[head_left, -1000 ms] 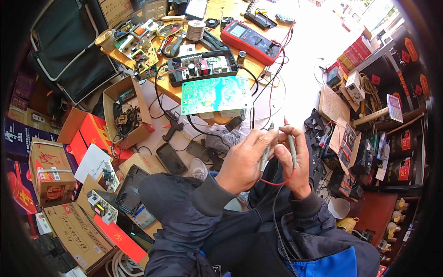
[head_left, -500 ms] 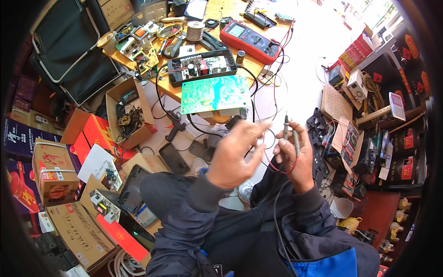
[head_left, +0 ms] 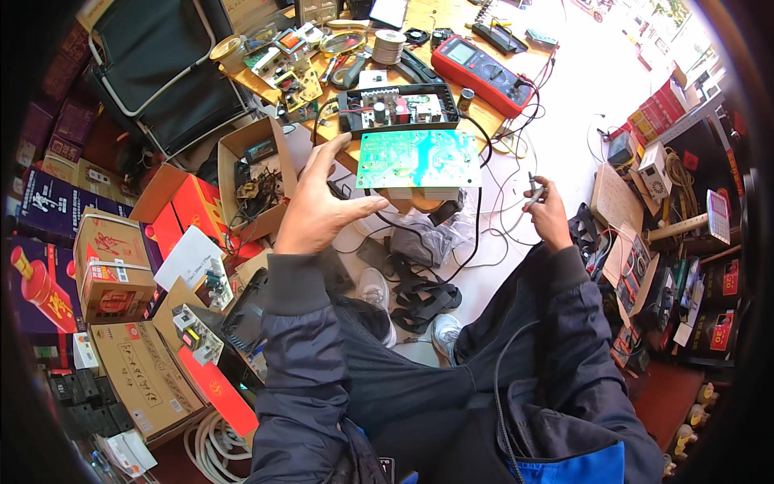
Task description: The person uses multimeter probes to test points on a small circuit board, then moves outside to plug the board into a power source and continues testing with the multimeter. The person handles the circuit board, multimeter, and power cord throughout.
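Observation:
My left hand is open, thumb and fingers apart, just left of a green circuit board. Its thumb points toward the board's lower left corner; whether it touches the board I cannot tell. The board lies tilted at the near edge of the wooden table, in front of a black open case with electronic parts inside. Out to the right, my right hand is closed around multimeter probes, their tips pointing up. Beyond the board sits a red multimeter with leads running from its right end.
A solder spool, a magnifying glass and loose boards crowd the wooden table. Cardboard boxes and a black folding chair stand at left. Cables and a plastic bag lie on the floor below the table.
My hands have moved apart: the left reached forward and left to the circuit board and opened, the right shifted outward with the probes. The view has shifted, so the table appears farther right.

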Demonstrator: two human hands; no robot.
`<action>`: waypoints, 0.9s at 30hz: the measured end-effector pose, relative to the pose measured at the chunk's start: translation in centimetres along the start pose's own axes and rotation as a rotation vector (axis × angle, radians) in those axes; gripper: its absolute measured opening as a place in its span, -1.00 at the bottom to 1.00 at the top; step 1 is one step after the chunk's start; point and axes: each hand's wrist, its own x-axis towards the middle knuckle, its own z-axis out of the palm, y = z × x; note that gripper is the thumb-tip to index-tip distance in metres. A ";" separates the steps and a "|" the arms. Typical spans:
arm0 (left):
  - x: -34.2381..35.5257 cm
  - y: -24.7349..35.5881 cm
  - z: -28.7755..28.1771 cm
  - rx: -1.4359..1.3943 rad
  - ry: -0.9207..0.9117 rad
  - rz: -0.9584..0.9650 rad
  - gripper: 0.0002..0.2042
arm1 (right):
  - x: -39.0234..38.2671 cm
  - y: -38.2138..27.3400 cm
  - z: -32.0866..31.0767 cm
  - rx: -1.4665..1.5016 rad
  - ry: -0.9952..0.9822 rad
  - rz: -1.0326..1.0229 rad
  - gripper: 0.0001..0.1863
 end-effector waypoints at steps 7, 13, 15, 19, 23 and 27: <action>1.1 0.8 0.8 -0.054 -0.071 -0.056 -0.06 | 3.1 5.5 0.4 -0.394 -0.243 0.050 -0.49; 1.7 0.6 1.4 -0.118 -0.090 -0.082 -0.04 | 4.6 8.8 1.3 -0.622 -0.320 0.013 -0.56; 1.7 0.5 1.5 -0.108 -0.087 -0.072 -0.03 | 4.6 9.1 1.6 -0.751 -0.311 -0.048 -0.44; 1.8 0.2 1.6 -0.159 -0.094 -0.091 -0.02 | 3.3 5.9 2.1 -0.609 -0.207 -0.085 -0.47; 1.8 -0.2 1.6 -0.171 -0.092 -0.075 -0.01 | 1.0 -2.5 2.9 0.147 -0.092 -0.002 -0.36; 1.6 -0.3 2.1 -0.207 -0.051 -0.085 -0.01 | -2.7 -10.4 3.1 0.425 -0.336 -0.349 -0.20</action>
